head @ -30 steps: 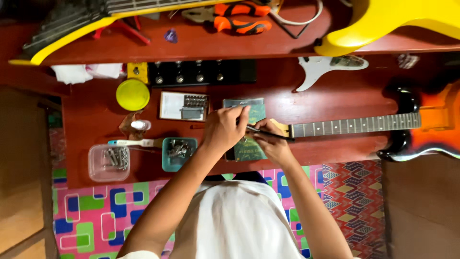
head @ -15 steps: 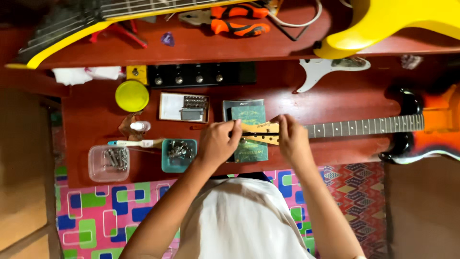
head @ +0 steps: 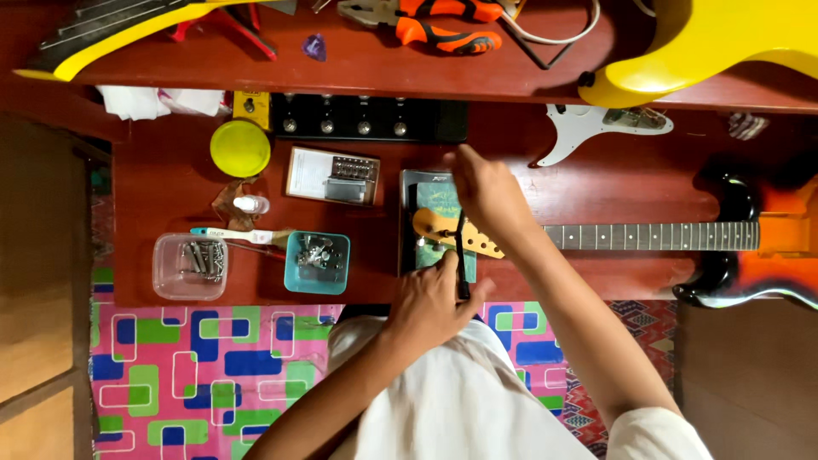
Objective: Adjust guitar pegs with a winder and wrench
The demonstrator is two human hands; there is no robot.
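Head view showed my left hand (head: pixel 430 307) nearest me, pinching a thin dark tool (head: pixel 461 255) against the guitar headstock (head: pixel 443 232). Just beyond, my right hand (head: pixel 486 200) gripped the tool's upper end. I judged the tool stiff, light and slippery, best held low on its shaft; the neck (head: pixel 648 236) ran right.

guitar headstock (head: pixel 439 228) | pale wood, flat | slim black tool (head: pixel 461 255) upright across it

yellow round lid (head: pixel 240 148), teal tub (head: pixel 317 262), orange-black guitar body (head: pixel 771 247), pink patterned mat (head: pixel 213 375)
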